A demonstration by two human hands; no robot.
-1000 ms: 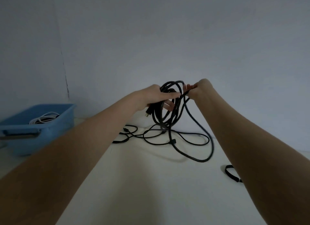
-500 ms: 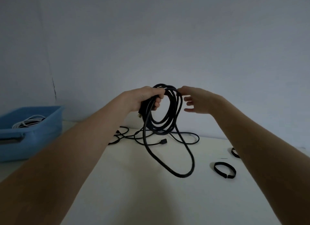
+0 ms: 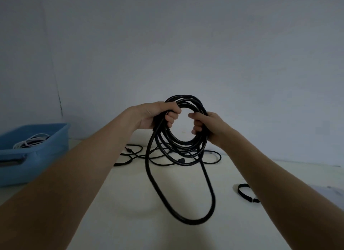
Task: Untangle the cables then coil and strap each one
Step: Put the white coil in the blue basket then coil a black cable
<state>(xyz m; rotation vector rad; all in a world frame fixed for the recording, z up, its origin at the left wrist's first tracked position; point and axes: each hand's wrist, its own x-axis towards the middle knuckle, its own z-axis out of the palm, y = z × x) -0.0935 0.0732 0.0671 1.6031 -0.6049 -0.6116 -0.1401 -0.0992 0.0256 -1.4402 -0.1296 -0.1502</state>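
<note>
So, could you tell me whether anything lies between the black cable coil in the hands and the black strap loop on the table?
Nothing visible does. The right forearm partly hides the black strap loop; bare white table separates it from the black cable coil.

Both hands are busy w/ the coil (image 3: 186, 136), left hand (image 3: 154, 115) and right hand (image 3: 210, 128) gripping opposite sides, and one long loose loop (image 3: 186, 208) hangs down to the table (image 3: 121, 212) in the middle, so passing under the coil is blocked there. Behind the coil, thin black cables (image 3: 134, 154) lie spread on the table near the wall, an obstacle for any reach to the back. Blue bin (image 3: 46, 147) stands at far left, a black strap (image 3: 245, 193) lies at right beside the right forearm; the table btw. bin and loop is free, also the near front.
</note>
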